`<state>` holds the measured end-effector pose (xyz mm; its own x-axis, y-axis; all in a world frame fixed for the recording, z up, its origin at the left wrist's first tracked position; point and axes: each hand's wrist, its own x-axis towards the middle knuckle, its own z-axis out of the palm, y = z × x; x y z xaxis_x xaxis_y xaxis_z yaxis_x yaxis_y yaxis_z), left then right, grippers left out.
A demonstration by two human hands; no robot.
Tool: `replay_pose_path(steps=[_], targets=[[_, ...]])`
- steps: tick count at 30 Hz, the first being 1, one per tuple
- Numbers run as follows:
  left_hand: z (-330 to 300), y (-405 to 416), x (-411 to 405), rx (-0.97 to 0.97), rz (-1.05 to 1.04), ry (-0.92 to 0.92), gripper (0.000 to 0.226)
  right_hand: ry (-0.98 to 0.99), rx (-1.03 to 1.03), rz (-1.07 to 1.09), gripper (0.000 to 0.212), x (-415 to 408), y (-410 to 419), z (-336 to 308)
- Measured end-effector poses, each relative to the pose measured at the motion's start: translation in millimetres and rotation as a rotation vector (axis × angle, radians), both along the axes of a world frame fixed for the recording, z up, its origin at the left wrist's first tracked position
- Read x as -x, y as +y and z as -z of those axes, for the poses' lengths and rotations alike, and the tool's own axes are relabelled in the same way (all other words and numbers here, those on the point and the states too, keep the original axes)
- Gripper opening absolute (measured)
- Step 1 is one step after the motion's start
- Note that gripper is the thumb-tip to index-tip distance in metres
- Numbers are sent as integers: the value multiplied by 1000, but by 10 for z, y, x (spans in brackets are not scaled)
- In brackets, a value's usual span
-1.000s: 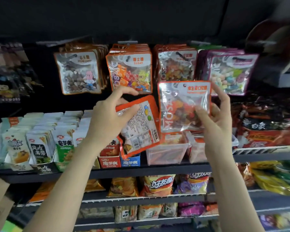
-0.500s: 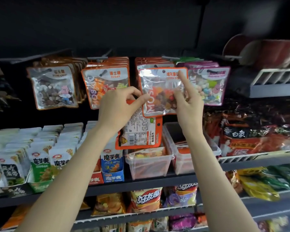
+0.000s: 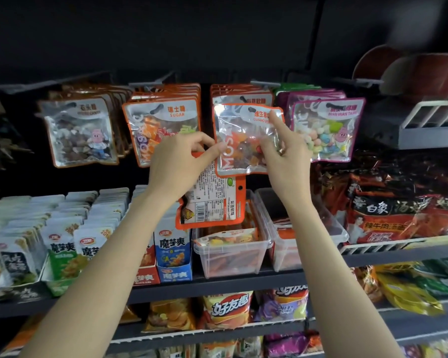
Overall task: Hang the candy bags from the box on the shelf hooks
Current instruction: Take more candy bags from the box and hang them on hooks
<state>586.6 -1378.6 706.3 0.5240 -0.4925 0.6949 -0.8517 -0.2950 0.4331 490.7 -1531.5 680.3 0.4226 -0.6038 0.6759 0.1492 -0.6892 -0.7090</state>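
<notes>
While both hands are up at the hook row, status: several orange-edged candy bags already hang on the hook (image 3: pixel 261 83) ahead of me, so part of the job looks done. Front bag (image 3: pixel 246 139) is mid-hang, its euro slot near the hook tip; can't tell if the slot is actually threaded.

My right hand (image 3: pixel 286 161) pinches that bag's lower right side, index finger stretched up onto the header beside the slot, other fingers curled behind the film. My left hand (image 3: pixel 181 164) has thumb and forefinger pinching the bag's lower left edge, and the rest of the fingers curl around a spare bag (image 3: pixel 212 200) held below.

Orientation:
- Front bag: face toward me, header up, long axis near vertical, top leaning slightly left.
- Spare bag: back label toward me, print turned sideways, hang hole at the right edge, so its long axis is roughly horizontal. Needs rotating before hanging.

Left to do: seat this one, hang the spare, then clear the clear box (image 3: pixel 233 254) on the shelf below, which holds more bags. Count unclear.
</notes>
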Motion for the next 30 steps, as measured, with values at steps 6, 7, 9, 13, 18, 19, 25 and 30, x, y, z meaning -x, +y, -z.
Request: replay_pose_path(steps=[6,7,9,13,18,19,25,30], targets=[[39,119,-118,-13,-193,-99,24,204,143,203,47,-394,-158,-98],[45,161,-129,8,-179,-96,23,237,158,234,48,-459,-182,-99],[53,237,-133,58,-120,-51,20,336,201,335,50,-541,-206,-97],[98,337,-149,187,-29,87,17,506,270,442,58,-402,-37,-70],[281,393,-156,477,-114,41,25,177,-39,152,32,278,513,164],[314,394,-113,530,-134,-36,27,145,-248,-62,36,408,669,168],[654,310,298,304,208,-724,14,89,-783,-621,41,553,885,172],[791,373,417,122,383,-573,29,-43,-540,-303,18,602,758,274]])
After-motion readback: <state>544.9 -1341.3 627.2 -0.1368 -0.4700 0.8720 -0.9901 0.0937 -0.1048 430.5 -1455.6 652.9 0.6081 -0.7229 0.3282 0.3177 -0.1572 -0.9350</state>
